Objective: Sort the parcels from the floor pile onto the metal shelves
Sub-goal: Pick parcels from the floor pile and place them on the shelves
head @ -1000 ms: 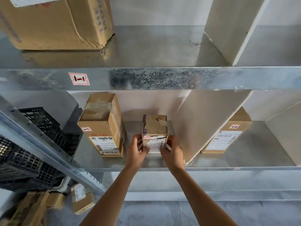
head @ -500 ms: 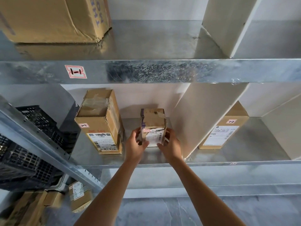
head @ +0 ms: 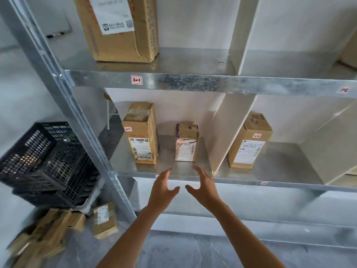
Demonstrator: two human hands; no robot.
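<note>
A small taped cardboard parcel [head: 186, 145] with a white label stands upright on the middle metal shelf [head: 241, 181], between a taller parcel [head: 142, 133] on its left and a white divider [head: 229, 132] on its right. Both hands hover in front of the shelf edge, below the small parcel and apart from it. My left hand [head: 163, 190] and my right hand [head: 202, 188] are empty, fingers spread and relaxed. Several parcels of the floor pile [head: 48, 233] lie at the lower left, one [head: 104, 219] standing by the shelf post.
A large box [head: 119, 28] stands on the upper shelf [head: 212, 82]. Another labelled parcel [head: 250, 141] sits in the bay right of the divider. Stacked black plastic crates [head: 44, 161] stand left of the slanted metal post [head: 77, 120]. Grey floor lies below.
Both hands have let go of the small parcel and drawn back toward me from the shelf. The view has pulled back and swung left, showing the crates and the floor pile.
</note>
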